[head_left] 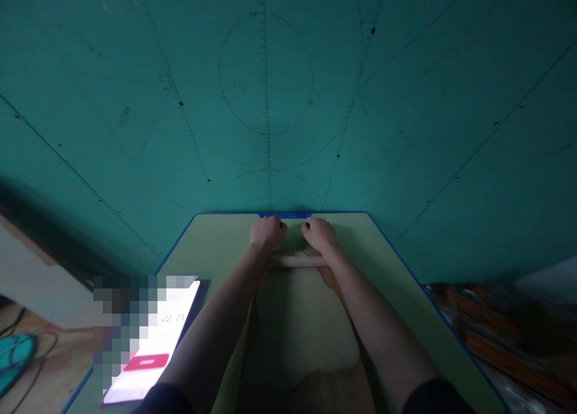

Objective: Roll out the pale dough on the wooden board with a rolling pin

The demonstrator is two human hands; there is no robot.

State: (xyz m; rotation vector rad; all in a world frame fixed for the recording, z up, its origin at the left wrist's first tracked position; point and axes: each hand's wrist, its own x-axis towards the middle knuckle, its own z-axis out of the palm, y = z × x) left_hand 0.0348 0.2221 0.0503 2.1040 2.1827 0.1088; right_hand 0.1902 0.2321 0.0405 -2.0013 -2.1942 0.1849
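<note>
Both of my arms reach forward over the table. My left hand (269,232) is closed in a fist near the table's far edge, with nothing visible in it. To its right, a small gap away, my right hand (319,232) is curled into a fist too, and nothing shows in its fingers. Just nearer than the fists, a pale rod like a rolling pin (300,261) lies crosswise, its ends hidden by my forearms. Between the forearms spreads a pale, flat sheet resembling rolled dough (306,324), with a brown wooden board (336,396) showing around its edges.
The light table (216,234) has a blue rim and meets a green wall (288,149) marked with lines and circles. A lit phone (155,336) lies by my left forearm, partly pixelated. Blurred orange items (496,336) are at the right. A teal object (15,357) and cords are left.
</note>
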